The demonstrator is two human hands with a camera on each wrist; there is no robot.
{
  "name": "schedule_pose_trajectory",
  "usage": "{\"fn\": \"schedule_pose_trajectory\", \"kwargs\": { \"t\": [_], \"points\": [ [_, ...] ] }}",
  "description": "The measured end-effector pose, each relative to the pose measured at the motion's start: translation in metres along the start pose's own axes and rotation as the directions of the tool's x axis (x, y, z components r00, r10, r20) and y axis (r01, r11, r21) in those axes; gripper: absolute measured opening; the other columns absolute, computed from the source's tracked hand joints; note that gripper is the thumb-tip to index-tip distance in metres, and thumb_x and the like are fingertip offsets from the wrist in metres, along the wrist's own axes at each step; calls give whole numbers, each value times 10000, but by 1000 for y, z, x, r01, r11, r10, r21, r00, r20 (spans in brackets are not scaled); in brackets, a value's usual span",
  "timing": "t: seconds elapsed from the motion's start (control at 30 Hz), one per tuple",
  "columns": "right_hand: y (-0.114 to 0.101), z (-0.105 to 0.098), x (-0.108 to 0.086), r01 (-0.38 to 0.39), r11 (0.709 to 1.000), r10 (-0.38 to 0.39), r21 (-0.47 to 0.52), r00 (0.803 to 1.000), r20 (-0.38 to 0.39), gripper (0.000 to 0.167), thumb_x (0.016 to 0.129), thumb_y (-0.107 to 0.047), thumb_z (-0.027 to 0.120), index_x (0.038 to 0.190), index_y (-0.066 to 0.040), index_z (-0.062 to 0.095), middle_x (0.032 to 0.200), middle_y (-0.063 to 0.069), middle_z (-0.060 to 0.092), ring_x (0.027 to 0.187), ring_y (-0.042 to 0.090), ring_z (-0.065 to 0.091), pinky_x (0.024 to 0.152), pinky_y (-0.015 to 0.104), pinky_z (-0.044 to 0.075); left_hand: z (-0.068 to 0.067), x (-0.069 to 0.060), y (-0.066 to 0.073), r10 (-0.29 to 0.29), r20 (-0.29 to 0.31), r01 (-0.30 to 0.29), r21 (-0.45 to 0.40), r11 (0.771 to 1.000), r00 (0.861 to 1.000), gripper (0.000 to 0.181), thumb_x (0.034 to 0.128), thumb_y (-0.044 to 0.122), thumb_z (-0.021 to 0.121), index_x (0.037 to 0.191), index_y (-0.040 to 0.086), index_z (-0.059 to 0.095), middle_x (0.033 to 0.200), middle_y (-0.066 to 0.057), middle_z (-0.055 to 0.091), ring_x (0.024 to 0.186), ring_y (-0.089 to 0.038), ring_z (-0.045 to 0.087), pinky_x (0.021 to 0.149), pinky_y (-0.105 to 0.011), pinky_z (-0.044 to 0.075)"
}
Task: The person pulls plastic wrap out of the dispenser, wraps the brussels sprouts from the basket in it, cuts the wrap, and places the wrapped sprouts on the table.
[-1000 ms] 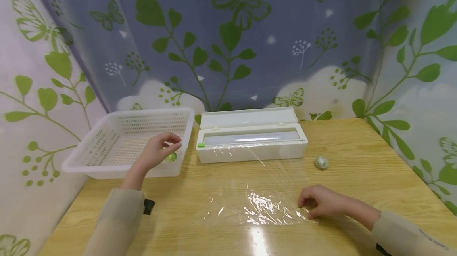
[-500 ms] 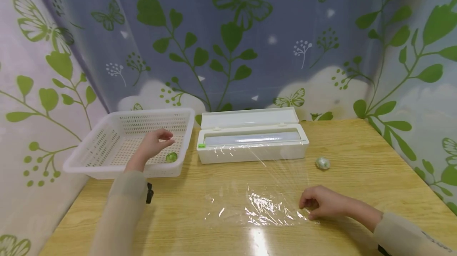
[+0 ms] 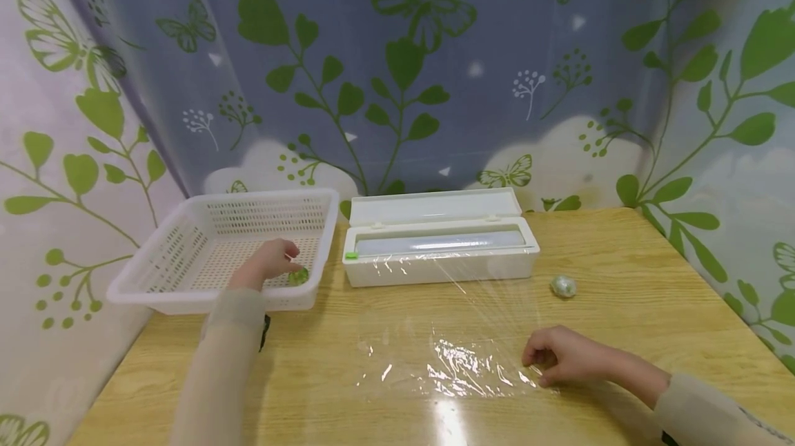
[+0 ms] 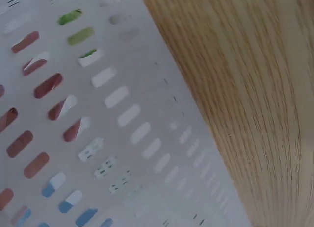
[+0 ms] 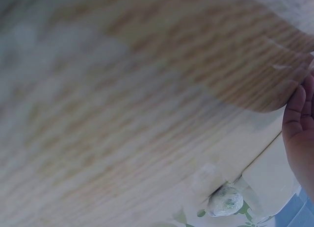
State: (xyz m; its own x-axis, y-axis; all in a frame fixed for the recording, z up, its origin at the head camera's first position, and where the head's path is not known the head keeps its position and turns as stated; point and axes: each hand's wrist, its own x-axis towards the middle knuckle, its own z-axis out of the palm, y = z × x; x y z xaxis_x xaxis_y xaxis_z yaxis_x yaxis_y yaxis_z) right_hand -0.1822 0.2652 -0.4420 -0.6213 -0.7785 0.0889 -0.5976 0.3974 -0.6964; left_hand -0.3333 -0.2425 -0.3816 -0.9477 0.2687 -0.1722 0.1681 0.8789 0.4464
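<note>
My left hand (image 3: 268, 261) is down inside the white plastic basket (image 3: 144, 292), its fingertips at a small round green vegetable (image 3: 299, 277) that looks like a Brussels sprout. Whether they touch it is hard to tell. Through slots in the basket wall (image 4: 142, 80), the left wrist view shows patches of the green vegetable (image 4: 81, 36) and of skin. At the right, my right hand (image 3: 568, 355) pinches the corner of a clear sheet of plastic wrap (image 3: 459, 363). This sheet runs from the white wrap dispenser (image 3: 435, 268) over the table. Fingers (image 5: 296, 109) hold the film in the right wrist view.
The dispenser's lid (image 3: 435, 206) stands raised, with the roll (image 3: 437, 241) inside and a small green slider (image 3: 351, 255) at its left end. A film-wrapped pale green ball (image 3: 563, 286) lies right of it on the wooden table (image 3: 627, 273). A patterned curtain (image 3: 435, 87) hangs behind.
My left hand first drew back from the green vegetable to the left, uncovering it, then lowered towards it again. My right hand keeps its pinch on the wrap, nearly still.
</note>
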Motion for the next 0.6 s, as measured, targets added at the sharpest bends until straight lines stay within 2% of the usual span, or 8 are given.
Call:
{"fn": "schedule_pose_trajectory", "kwargs": {
  "t": [0.1, 0.2, 0.33, 0.47, 0.6],
  "points": [
    [0, 0, 1, 8, 1000, -8, -1, 1000, -2, 216, 687, -66, 725, 864, -83, 601, 812, -93, 542, 732, 20, 489, 592, 221, 462, 2, -3, 1, -29, 59, 25, 75, 997, 998, 471, 828, 184, 618, 1172, -104, 477, 1152, -257, 500, 1054, -385, 466, 870, -455, 390],
    [0, 0, 2, 22, 1000, -22, -17, 1000, -6, 219, 686, -65, 723, 867, -89, 602, 813, -92, 542, 734, 22, 490, 596, 218, 460, 3, -6, 3, -78, 112, 66, 107, 992, 991, 533, 834, 218, 610, 1223, -98, 430, 1208, -265, 457, 1099, -399, 424, 892, -481, 360],
    [0, 0, 4, 17, 1000, -17, -19, 1000, 2, 214, 691, -75, 721, 869, -88, 603, 820, -95, 544, 742, 23, 494, 610, 219, 461, 5, -10, 1, -94, 173, 71, 132, 989, 980, 521, 858, 202, 577, 1257, -82, 399, 1225, -280, 432, 1114, -414, 403, 882, -500, 359],
    [-2, -1, 3, -7, 1000, 7, -6, 1000, 9, 208, 693, -71, 719, 865, -79, 602, 825, -96, 543, 746, 22, 495, 615, 222, 463, 7, -8, 2, -64, 187, 40, 131, 991, 980, 434, 860, 181, 575, 1208, -56, 470, 1156, -258, 488, 1064, -395, 447, 845, -484, 389],
    [-2, -2, 0, -14, 1000, 14, -8, 1000, 4, 208, 693, -64, 718, 864, -78, 602, 822, -94, 543, 740, 24, 494, 609, 223, 461, 9, -2, 3, -53, 172, 31, 126, 992, 984, 355, 836, 167, 612, 1108, -45, 526, 1052, -187, 543, 975, -336, 495, 797, -456, 416]
  ]
}}
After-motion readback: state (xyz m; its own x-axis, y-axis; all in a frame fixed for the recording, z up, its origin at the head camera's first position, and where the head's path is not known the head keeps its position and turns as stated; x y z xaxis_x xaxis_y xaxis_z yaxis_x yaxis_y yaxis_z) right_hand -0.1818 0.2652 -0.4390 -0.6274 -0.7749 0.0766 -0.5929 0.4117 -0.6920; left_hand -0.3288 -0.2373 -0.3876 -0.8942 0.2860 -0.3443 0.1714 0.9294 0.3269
